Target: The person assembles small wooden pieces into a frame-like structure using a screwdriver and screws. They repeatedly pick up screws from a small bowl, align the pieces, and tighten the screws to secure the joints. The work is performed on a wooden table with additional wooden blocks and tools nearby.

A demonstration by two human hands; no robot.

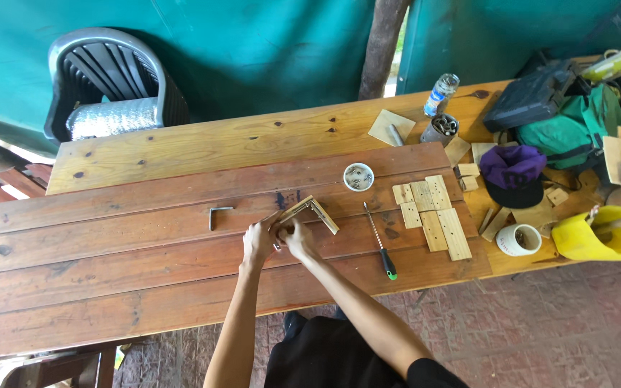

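Head view: hex key (pixel 218 213) laid on table (pixel 109 251), left of hands. Left hand (pixel 258 241) closed on lower end of wood frame (pixel 310 212); right hand (pixel 297 237) pinched on same frame just beside it. Frame angled up-right from hands. Screwdriver (pixel 380 241), bowl (pixel 359 177), wood slats (pixel 433 212) seen further right.

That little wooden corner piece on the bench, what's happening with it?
A person is holding a small L-shaped wooden piece on a reddish plank table, left hand and right hand pinching it together near its lower end. A bent hex key lies to the left, a screwdriver to the right, with a small round dish and flat perforated wooden slats beyond.
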